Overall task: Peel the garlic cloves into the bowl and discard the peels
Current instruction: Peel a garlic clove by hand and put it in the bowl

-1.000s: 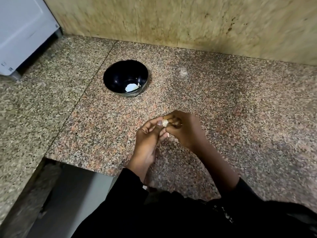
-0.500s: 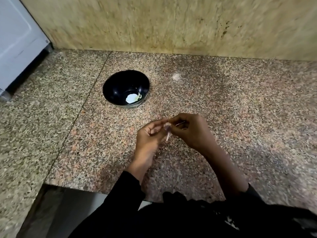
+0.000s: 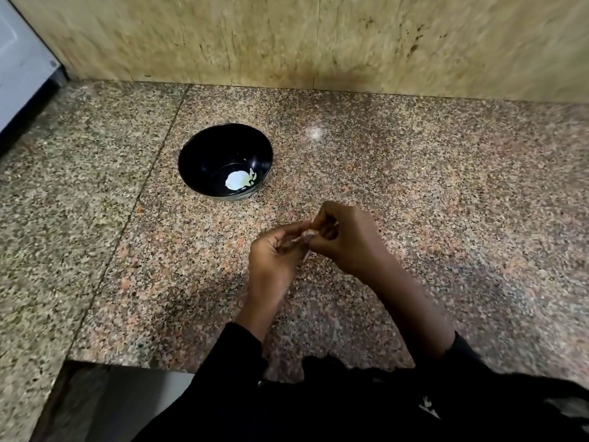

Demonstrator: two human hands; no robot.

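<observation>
Both hands meet at frame centre, above the speckled granite counter (image 3: 414,193). Left hand (image 3: 274,260) comes up from lower centre, fingers curled, thumb and fingertips pinching a garlic clove (image 3: 308,232). Right hand (image 3: 347,239) comes in from the lower right, fingers curled over, grip also closed on the same clove from the right side. Clove mostly hidden between the fingertips of both hands; only a small pale patch shows. A thin pale strip of peel (image 3: 306,255) hangs down from the pinch point, blurred, cannot tell whether it is fully loose from the clove.

Black bowl (image 3: 204,148) sits on the counter up and left of the hands, near but apart from them. Inside it, at the bottom toward its right side, a white piece (image 3: 236,180) with a few small pale flakes beside it; cannot tell whether it is a peeled clove.

Tan stone wall (image 3: 287,43) runs across the top of the frame. White appliance (image 3: 19,62) at upper left edge, standing on the counter's far left section. Black sleeves (image 3: 229,371) fill the bottom of the frame. Counter front edge drops off at lower left.
</observation>
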